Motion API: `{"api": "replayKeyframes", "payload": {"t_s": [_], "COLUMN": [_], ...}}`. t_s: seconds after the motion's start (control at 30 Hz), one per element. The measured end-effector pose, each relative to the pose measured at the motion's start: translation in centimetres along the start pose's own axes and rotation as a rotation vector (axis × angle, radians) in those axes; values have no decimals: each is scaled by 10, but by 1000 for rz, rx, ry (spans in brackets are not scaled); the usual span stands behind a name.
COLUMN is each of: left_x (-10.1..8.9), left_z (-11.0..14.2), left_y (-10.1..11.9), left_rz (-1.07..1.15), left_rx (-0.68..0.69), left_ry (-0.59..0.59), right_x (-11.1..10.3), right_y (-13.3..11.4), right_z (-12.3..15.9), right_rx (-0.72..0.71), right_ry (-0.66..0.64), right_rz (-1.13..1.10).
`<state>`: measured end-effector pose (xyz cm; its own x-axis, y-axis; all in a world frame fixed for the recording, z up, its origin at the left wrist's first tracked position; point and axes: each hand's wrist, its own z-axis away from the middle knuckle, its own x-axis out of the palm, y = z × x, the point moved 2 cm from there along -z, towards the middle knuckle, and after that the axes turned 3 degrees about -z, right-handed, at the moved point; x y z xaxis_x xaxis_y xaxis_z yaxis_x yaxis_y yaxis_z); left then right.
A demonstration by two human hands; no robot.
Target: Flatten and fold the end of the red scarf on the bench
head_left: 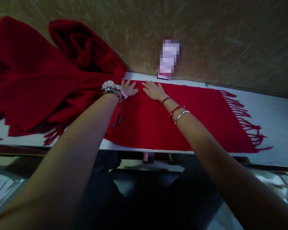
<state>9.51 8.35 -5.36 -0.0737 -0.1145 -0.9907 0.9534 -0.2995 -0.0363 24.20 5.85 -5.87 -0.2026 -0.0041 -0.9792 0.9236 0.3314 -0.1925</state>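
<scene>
A red fringed scarf (158, 124) lies spread flat over a white table, its tassels pointing right. Both hands rest on it near its far edge, fingers spread and palms down. My left hand (129, 89) presses by the spot where the flat part meets a loose red heap. Just to its right, my right hand (155, 91) lies flat on the cloth, a small gap between the two. The rest of the red cloth (38, 73) is bunched at the left, partly up against the wall, with some fringe hanging toward the near edge.
A phone (169, 59), blurred out, leans on the brown marbled wall (218, 41) behind the scarf. The white table (278, 124) shows at the right. Papers (4, 188) lie low at the left, and white plastic-like material (276, 185) is at the lower right.
</scene>
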Motion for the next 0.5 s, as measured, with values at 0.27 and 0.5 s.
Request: {"api": "replayKeyframes", "payload": {"t_s": [0.27,0.5], "left_x": [10,11], "left_z": [22,21], "left_y": [-10,-14], "left_rz": [67,59], "left_rx": [18,37], "left_ry": [79,102], "right_x": [-1,-13], "right_y": [3,45], "right_z": [1,26], "right_rx": [25,114], "right_ry": [-22,-34], "right_rz": [-2,29]}}
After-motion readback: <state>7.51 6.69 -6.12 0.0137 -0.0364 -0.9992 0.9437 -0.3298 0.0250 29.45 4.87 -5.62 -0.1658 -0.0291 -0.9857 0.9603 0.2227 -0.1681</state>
